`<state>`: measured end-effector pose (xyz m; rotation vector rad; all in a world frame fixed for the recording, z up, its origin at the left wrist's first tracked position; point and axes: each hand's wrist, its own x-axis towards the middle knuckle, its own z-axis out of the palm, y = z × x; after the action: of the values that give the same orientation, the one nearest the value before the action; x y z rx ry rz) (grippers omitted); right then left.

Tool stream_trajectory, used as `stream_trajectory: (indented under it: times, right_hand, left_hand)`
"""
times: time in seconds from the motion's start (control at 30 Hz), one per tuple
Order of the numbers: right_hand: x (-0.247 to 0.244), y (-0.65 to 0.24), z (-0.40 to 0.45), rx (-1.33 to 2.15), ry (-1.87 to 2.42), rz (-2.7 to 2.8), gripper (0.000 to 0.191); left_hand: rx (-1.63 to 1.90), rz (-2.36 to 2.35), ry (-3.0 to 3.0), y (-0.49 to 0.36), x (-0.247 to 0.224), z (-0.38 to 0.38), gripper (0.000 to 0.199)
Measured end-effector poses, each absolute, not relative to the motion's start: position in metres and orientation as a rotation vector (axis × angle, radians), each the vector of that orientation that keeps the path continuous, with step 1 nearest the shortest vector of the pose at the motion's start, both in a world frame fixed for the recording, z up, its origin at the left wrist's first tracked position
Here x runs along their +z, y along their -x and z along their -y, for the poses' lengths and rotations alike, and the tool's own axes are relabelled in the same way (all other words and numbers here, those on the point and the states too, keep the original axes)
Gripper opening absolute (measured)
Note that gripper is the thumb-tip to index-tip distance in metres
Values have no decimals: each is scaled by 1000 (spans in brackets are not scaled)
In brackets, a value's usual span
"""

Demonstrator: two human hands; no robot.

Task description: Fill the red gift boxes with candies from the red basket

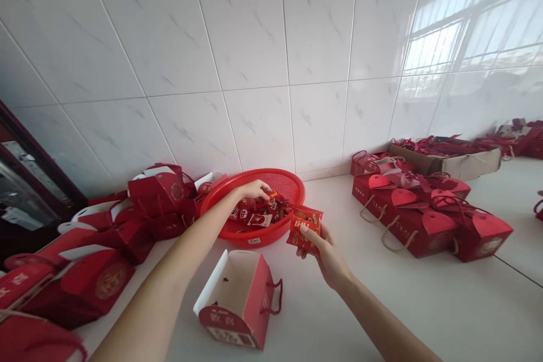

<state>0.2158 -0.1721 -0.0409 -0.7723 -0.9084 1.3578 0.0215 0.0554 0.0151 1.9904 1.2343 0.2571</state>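
Note:
A red plastic basket [292, 181] against the tiled wall holds a heap of small wrapped sweets [259, 219]. My left hand [255, 189] reaches into it, its fingers bent down at a red packet on the heap; whether they grip it I cannot make out. By the basket's right rim, my right hand [322, 246] is closed on red snack packets [306, 227] with gold print, the thumb pressed on top. In front of the basket stands a red gift box [258, 300] with its top open, a white inside and a dark red cord handle.
Several red gift boxes [106, 277] crowd the left side. More closed red boxes [399, 226] with cord handles stand in rows at the right. Behind them a cardboard carton [475, 164] holds red ribboned things. White tiles [254, 39] line the wall behind the counter.

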Motion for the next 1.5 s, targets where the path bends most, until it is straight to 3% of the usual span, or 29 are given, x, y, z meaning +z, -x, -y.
stream_trajectory:
  times: [0.23,0.43,0.57,1.17,1.37,1.5]
  right_hand:
    - [-41,-215,172,1363,768,910,40]
    - [-38,-213,175,1375,760,921,39]
    - [-37,-213,177,1374,747,925,40]
    - [-35,-213,177,1377,760,933,39]
    - [-40,-214,175,1378,774,963,39]
    - [-41,-214,176,1391,771,991,40]
  left_hand:
    - [403,-1189,-1887,-8,29,-24,50]
    - [413,-1100,-1923,-2,33,3,20]
    - [424,-1094,-1948,-1,36,19,13]
    - [455,-1310,-1930,14,33,31,42]
    - [675,-908,-1811,-7,54,59,45]
    - [525,-788,-1915,-35,65,88,36]
